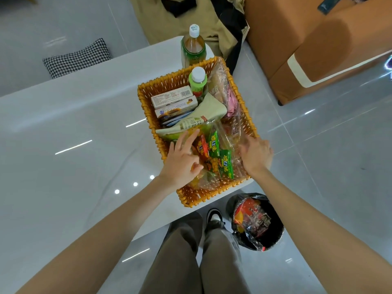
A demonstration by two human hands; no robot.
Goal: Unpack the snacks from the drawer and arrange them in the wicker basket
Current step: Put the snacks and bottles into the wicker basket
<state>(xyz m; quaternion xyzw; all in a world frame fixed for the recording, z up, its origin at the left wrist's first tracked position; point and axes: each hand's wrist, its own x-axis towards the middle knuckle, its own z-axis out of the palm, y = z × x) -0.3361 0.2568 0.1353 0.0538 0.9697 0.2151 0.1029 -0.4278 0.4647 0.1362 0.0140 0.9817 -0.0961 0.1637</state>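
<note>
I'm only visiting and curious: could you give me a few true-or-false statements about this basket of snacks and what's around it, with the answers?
1. The wicker basket stands on the white table. True.
2. The large tea bottle stands inside the basket. False: it stands on the table behind the basket. The small green bottle is the one inside.
3. The left hand and the right hand are both at the basket's near end. True.
4. The bin on the floor is empty. False: it holds crumpled wrappers.
</note>
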